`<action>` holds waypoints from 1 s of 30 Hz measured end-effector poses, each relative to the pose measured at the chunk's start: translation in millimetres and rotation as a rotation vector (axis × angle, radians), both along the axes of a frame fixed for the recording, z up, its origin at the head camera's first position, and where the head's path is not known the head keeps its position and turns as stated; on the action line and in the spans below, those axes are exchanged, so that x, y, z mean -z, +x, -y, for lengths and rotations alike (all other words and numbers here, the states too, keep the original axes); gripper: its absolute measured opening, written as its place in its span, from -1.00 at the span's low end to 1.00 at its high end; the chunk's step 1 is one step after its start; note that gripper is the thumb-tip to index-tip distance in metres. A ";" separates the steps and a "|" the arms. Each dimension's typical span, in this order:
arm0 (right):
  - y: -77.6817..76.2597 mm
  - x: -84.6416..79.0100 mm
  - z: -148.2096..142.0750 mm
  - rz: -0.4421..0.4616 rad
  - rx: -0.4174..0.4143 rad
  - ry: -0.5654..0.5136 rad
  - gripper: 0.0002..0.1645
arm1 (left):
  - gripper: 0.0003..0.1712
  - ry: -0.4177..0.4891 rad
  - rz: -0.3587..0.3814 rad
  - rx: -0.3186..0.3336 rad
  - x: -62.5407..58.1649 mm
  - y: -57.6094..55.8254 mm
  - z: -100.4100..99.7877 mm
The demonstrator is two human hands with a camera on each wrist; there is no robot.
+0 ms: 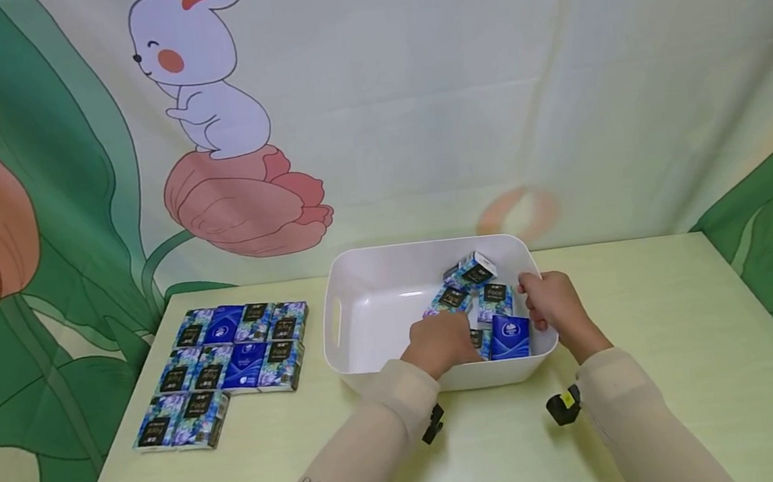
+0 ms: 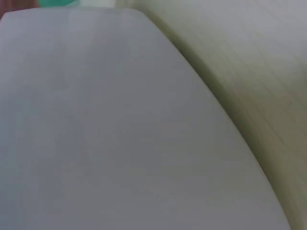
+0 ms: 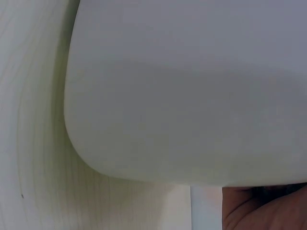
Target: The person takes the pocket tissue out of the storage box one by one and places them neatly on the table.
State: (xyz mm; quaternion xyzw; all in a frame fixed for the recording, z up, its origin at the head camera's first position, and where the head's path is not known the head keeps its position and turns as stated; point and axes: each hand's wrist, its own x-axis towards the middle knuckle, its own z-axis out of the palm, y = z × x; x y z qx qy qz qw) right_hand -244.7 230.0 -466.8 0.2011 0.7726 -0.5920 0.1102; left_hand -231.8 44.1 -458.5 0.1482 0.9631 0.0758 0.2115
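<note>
Tissue packs (image 1: 513, 345) lie inside the white bin (image 1: 496, 375) and left of it. The right hand (image 1: 557, 301) grips its right rim; whether the left hand (image 1: 442, 339), inside, holds anything, I cannot tell. Bumping could topple the tilted pack (image 1: 472, 270).

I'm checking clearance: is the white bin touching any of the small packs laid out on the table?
Apart. The head view shows a strip of bare table between the left end of the white bin and the nearest small pack.
</note>
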 end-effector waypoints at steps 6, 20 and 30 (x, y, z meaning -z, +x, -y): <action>-0.4 0.2 0.4 -0.003 0.000 0.004 -0.63 | -0.18 0.055 0.017 0.016 -0.6 -0.7 3.1; 1.5 -2.0 -1.2 0.005 -0.007 -0.003 -0.65 | -0.10 0.228 -0.229 -0.064 -33.3 12.4 23.8; 1.0 -1.1 -1.1 0.003 -0.011 0.002 -0.63 | -0.23 0.433 -0.346 -0.145 -70.9 41.0 69.2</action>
